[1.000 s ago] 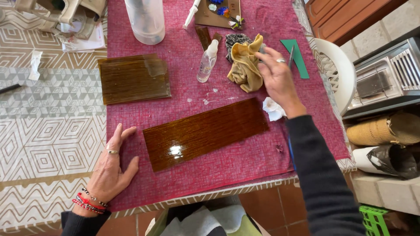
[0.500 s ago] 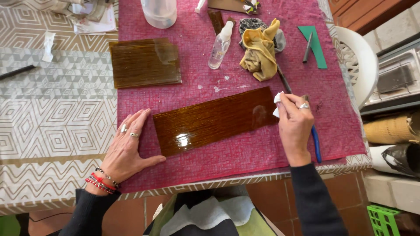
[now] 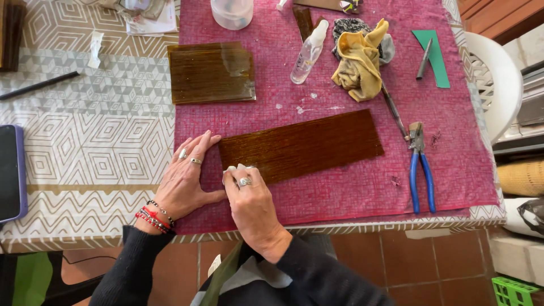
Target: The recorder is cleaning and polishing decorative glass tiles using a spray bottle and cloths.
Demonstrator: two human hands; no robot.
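Note:
A long brown sheet of textured glass [image 3: 303, 146] lies on the pink cloth [image 3: 351, 192]. My left hand [image 3: 187, 178] rests flat on the cloth, fingers spread, just left of the sheet's near-left corner. My right hand [image 3: 249, 201] pinches a small white wad of tissue [image 3: 233, 168] and presses it on the sheet's near-left end. A second, squarer brown glass sheet [image 3: 211, 72] lies further back on the left of the cloth.
Blue-handled pliers [image 3: 419, 170] lie right of the sheet. Behind it are a clear spray bottle [image 3: 309, 52], a yellow rag [image 3: 360, 59], a green card [image 3: 433, 56] with a pen, and a plastic tub [image 3: 231, 12]. A phone [image 3: 10, 173] lies at the far left.
My right hand moved from the rag at the back to the sheet's right end, then across to its near-left end with the tissue. My left hand stayed beside the sheet.

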